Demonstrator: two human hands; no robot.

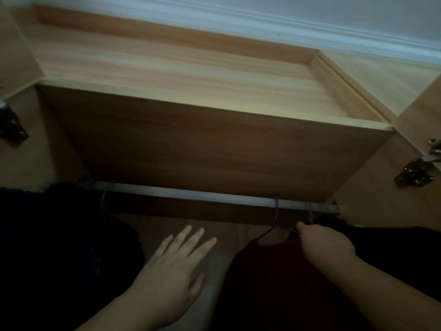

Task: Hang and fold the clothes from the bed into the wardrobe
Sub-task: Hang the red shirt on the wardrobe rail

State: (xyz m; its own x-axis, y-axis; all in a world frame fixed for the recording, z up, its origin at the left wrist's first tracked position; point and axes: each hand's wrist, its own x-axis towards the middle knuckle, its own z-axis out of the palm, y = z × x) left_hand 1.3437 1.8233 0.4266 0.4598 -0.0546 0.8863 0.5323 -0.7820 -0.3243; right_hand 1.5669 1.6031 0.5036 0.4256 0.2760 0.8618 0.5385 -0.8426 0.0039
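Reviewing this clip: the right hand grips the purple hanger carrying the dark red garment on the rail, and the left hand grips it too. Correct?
Not quite. In the head view the left hand is open with fingers spread, touching nothing. The right hand does grip the purple hanger with the dark red garment on the rail.

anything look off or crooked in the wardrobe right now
Nothing stands out. The rail is intact, the red garment hangs from a purple hanger hooked over it, steadied by the right hand; the left hand is free.
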